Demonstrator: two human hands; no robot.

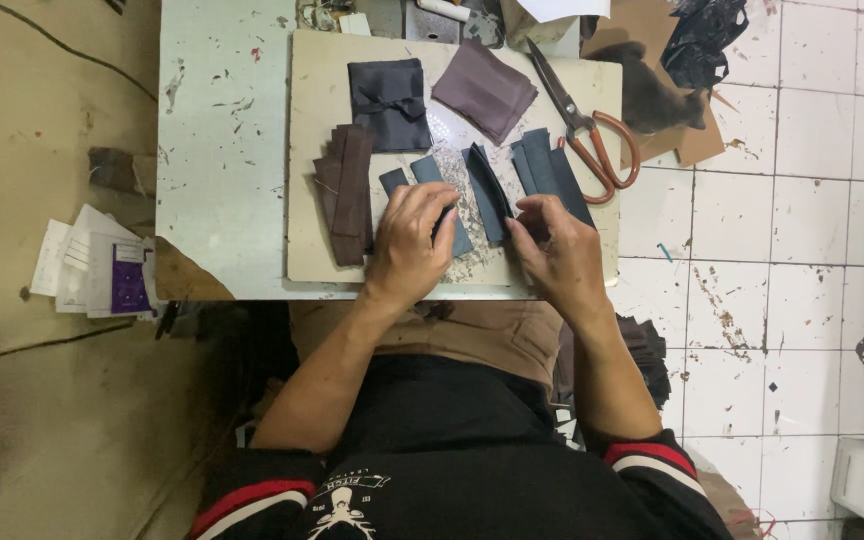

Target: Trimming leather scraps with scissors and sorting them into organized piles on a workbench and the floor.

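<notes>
Hands work at the near edge of a pale cutting board [302,150]: the left hand [414,240] lies flat, fingers spread, pressing a slate-blue fabric strip [430,172], while the right hand [552,245] pinches the folded strip [488,192] beside it between thumb and fingertips. Judging by the layout, one dark bow-tied pouch [388,103] looks finished. A brown strip stack [346,192], more blue strips [550,168], mauve squares [484,88] and orange-handled scissors [592,140] lie unassembled.

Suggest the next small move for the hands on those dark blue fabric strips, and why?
Probably fold the raised dark blue fabric strip flat: the right hand pinches its lower end, and the left hand pins a neighbouring blue strip to the beige board.
</notes>
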